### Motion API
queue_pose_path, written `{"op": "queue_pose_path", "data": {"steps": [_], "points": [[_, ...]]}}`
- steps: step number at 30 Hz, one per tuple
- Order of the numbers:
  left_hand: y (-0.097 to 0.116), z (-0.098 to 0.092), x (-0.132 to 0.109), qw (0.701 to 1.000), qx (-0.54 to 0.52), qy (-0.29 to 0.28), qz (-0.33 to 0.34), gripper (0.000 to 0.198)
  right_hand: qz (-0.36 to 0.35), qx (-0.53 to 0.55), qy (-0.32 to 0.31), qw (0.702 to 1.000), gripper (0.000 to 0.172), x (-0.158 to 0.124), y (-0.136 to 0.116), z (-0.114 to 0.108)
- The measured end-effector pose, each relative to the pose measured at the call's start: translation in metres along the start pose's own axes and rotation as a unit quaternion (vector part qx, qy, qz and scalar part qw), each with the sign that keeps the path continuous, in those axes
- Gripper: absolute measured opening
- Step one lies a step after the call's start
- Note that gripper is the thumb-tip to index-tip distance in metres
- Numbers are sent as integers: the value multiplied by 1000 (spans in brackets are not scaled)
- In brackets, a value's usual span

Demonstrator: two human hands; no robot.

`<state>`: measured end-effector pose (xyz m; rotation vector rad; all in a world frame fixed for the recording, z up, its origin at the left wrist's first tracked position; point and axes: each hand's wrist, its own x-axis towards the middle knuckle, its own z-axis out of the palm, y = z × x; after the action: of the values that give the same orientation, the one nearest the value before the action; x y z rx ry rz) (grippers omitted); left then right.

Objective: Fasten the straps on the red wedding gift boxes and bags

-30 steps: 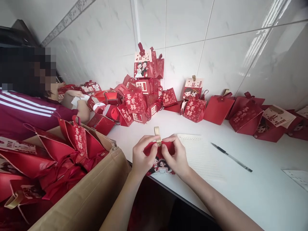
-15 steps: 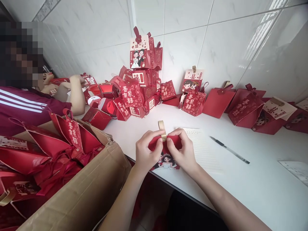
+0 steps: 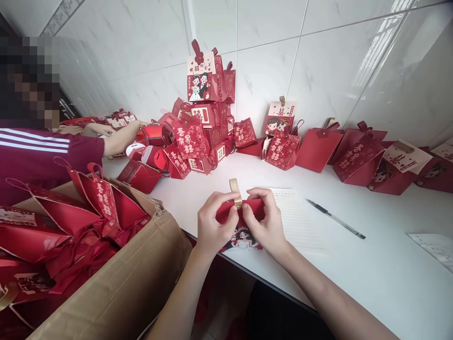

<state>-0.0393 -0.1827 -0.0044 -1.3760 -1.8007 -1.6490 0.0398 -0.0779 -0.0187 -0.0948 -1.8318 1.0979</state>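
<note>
In front of me, at the table's near edge, stands a red gift box [image 3: 245,241] with a cartoon bride printed on its front. A gold strap handle [image 3: 234,190] rises in a loop from its top. My left hand [image 3: 214,224] grips the box's upper left, its thumb and index finger close to the base of the strap. On the other side, my right hand [image 3: 267,224] holds the upper right, thumb pressed on the front and index finger curved over the top. The palms hide the box's sides.
A cardboard carton [image 3: 141,264] full of red gift boxes stands at left. Stacked gift boxes [image 3: 201,118] and a row of more [image 3: 318,148] line the tiled wall. A lined paper sheet [image 3: 300,222] and a pen [image 3: 336,218] lie right. A co-worker's arm [image 3: 122,139] reaches across the far left.
My view has shifted slightly. My right index finger has lifted a little off the box top. The co-worker's forearm has lowered and stretched out along the table.
</note>
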Motion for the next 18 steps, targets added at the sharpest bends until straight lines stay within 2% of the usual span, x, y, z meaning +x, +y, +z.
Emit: {"op": "queue_pose_path", "data": {"steps": [9, 18], "points": [[2, 1, 0, 1000, -5, 1, -16, 21, -13, 3, 1, 1000, 8, 2, -2, 0], [2, 0, -2, 999, -10, -4, -32, 22, -11, 10, -14, 1000, 9, 3, -4, -2]]}}
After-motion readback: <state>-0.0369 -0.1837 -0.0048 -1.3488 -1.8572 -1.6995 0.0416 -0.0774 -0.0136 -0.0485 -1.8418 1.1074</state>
